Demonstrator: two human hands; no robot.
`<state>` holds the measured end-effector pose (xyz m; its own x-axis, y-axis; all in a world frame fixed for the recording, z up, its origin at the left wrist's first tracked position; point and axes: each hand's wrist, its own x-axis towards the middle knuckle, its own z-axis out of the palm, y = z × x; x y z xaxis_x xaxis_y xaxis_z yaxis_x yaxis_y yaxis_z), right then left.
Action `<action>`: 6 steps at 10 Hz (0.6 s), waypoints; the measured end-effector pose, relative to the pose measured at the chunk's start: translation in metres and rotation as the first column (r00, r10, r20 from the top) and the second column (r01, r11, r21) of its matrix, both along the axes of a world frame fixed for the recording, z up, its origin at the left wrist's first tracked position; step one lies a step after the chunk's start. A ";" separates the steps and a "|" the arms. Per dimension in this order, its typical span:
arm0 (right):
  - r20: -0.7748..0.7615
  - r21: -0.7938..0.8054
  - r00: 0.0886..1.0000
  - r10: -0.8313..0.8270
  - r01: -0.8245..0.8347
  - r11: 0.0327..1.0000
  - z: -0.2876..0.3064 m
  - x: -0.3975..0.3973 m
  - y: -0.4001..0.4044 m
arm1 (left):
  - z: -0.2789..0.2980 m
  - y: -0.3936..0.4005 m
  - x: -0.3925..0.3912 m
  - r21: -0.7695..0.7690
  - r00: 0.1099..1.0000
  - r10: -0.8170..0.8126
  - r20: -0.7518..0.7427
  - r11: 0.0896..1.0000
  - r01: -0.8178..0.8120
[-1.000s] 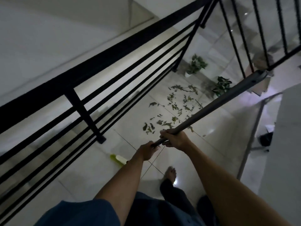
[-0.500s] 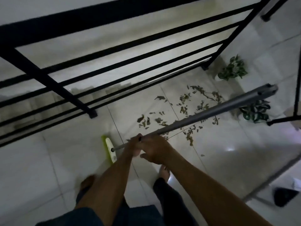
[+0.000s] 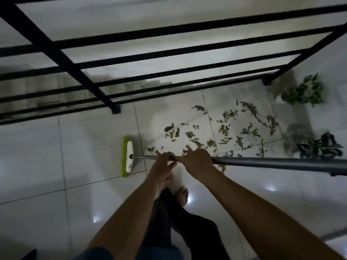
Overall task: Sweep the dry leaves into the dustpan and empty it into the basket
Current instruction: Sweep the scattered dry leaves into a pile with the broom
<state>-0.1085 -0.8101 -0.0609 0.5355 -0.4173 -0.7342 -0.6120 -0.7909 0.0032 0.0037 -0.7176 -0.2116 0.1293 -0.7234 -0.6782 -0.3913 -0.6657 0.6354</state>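
Note:
Dry leaves (image 3: 223, 130) lie scattered over the white floor tiles, ahead and to the right of my hands. I hold a broom by its grey handle (image 3: 272, 163), which runs across the view to the right edge. Its white head with green bristles (image 3: 127, 156) rests on the floor at the left, clear of the leaves. My left hand (image 3: 163, 162) grips the handle nearer the head. My right hand (image 3: 197, 161) grips it just behind, touching the left. No dustpan or basket is in view.
A black metal railing (image 3: 112, 94) runs along the far side, with stairs dropping behind it. Two potted plants (image 3: 304, 92) (image 3: 321, 145) stand at the right beyond the leaves. My bare feet (image 3: 183, 194) are below my hands.
The view has tilted down and left. The broom handle has swung lower, now lying almost level across the view, and the broom head has come fully into sight on the floor.

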 end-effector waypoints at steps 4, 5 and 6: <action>-0.163 0.045 0.983 -0.088 0.097 0.994 0.001 -0.041 -0.039 | -0.027 -0.021 -0.057 -0.030 0.998 0.060 0.034 0.998 -0.059; -0.185 0.011 0.980 -0.066 0.069 0.998 0.013 -0.082 -0.057 | -0.011 -0.043 -0.102 -0.103 0.999 0.026 0.040 0.994 -0.022; -0.214 -0.009 0.973 -0.081 0.081 0.997 0.023 -0.132 -0.077 | -0.006 -0.067 -0.158 -0.156 1.000 0.012 0.010 0.988 -0.010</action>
